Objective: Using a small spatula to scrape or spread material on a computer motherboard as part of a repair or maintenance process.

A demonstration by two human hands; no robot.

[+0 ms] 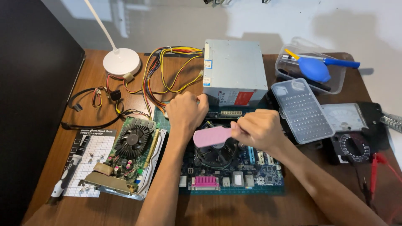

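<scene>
Both forearms reach in from the near edge over the blue motherboard (pixel 234 173), which lies on the wooden desk (pixel 104 209). The left hand (pixel 186 111) is curled into a loose fist, knuckles up, resting at the board's far left edge near the grey power supply (pixel 234 71). The right hand (pixel 259 129) is closed around a pink brush (pixel 211 136), held flat over the round cooler fan (pixel 217 152) at the board's middle.
</scene>
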